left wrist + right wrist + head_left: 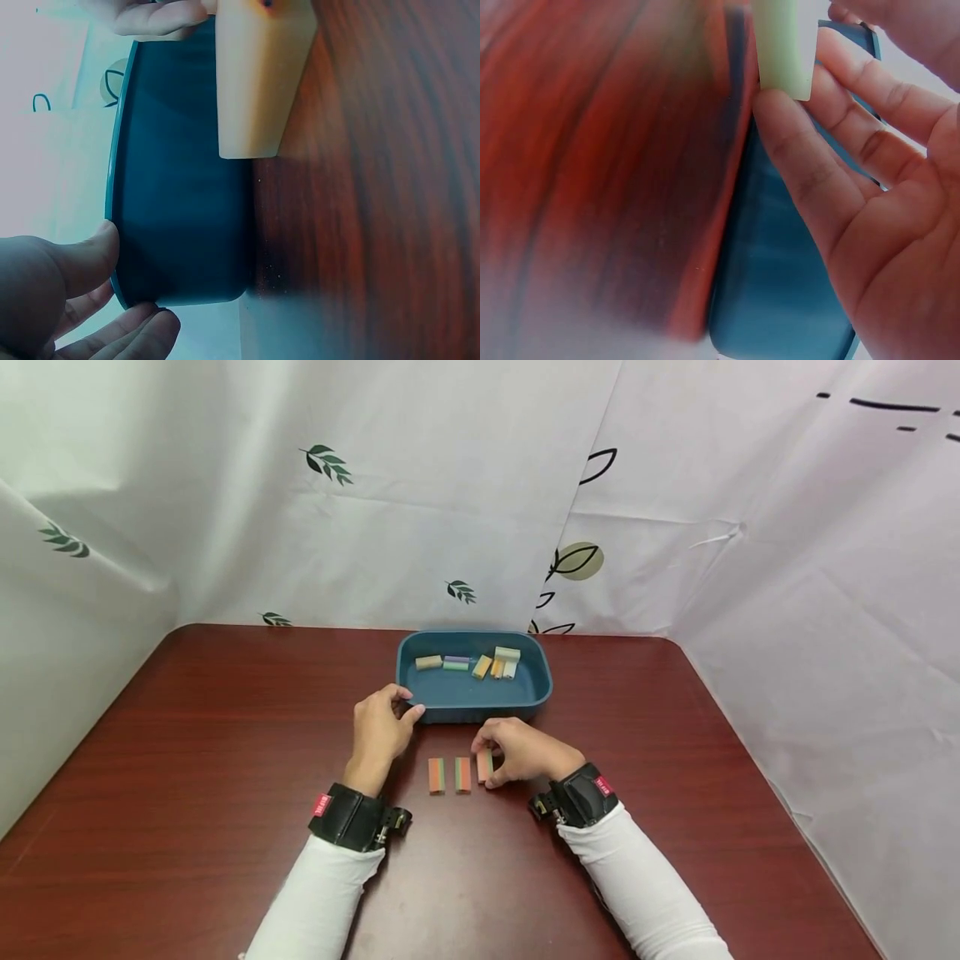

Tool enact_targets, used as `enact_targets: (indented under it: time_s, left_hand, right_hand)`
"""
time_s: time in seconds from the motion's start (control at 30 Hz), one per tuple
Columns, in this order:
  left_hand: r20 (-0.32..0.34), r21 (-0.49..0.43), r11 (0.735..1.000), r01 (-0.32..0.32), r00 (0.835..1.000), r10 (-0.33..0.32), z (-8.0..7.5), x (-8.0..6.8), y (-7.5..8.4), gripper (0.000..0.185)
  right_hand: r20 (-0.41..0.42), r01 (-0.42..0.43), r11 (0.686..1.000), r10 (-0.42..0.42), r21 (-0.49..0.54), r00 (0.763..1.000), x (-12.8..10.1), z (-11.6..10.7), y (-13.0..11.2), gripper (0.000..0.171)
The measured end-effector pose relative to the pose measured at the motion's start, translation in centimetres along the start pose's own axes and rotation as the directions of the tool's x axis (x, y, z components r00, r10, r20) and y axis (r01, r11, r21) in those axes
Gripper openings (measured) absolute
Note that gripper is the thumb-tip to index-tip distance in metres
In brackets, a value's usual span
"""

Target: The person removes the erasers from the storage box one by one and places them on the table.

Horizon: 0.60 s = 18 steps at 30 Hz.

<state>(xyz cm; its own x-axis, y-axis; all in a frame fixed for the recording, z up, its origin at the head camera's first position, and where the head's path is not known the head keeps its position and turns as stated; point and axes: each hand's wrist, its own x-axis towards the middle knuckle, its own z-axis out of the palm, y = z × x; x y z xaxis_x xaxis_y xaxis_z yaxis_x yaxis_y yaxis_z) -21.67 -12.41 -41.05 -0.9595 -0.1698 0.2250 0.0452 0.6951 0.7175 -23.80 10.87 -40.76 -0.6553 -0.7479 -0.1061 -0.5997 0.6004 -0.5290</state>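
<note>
My left hand (378, 727) grips the near left corner of a dark blue plastic tub (487, 713), thumb at the rim and fingers around the end wall, as the left wrist view shows. With thumb and fingertips, my right hand (525, 750) pinches a small orange-and-green block (484, 768), whose pale green face (784, 52) shows in the right wrist view. Just left of it, two similar striped blocks, one left (436, 776) and one nearer (462, 775), lie in a row on the table in front of the tub.
Inside the tub lie several more small blocks, among them a beige one (428, 662), a purple-and-green one (456, 663) and a yellow one (482, 667). The brown wooden table (225, 760) ends at a white patterned curtain (375, 543) behind the tub.
</note>
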Motion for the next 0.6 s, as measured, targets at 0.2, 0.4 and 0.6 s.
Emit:
enact_targets:
  time_s: [0.2, 0.4, 0.6]
  left_hand:
    - [0.011, 0.006, 1.000, 0.011, 1.000, -0.011, -0.04, 0.06, 0.00, 0.025]
    - [0.026, 0.012, 1.000, 0.029, 0.999, -0.029, -0.09, 0.08, 0.06, 0.025]
    - [0.032, 0.015, 1.000, 0.026, 0.999, -0.026, -0.11, 0.08, -0.03, 0.026]
  right_hand:
    - [0.015, 0.009, 1.000, -0.009, 0.002, 1.000, 0.10, 0.25, 0.12, 0.043]
    - [0.019, 0.001, 1.000, -0.001, -0.007, 1.000, 0.01, 0.28, -0.06, 0.044]
    - [0.018, -0.009, 1.000, 0.009, -0.017, 1.000, -0.05, 0.46, -0.18, 0.044]
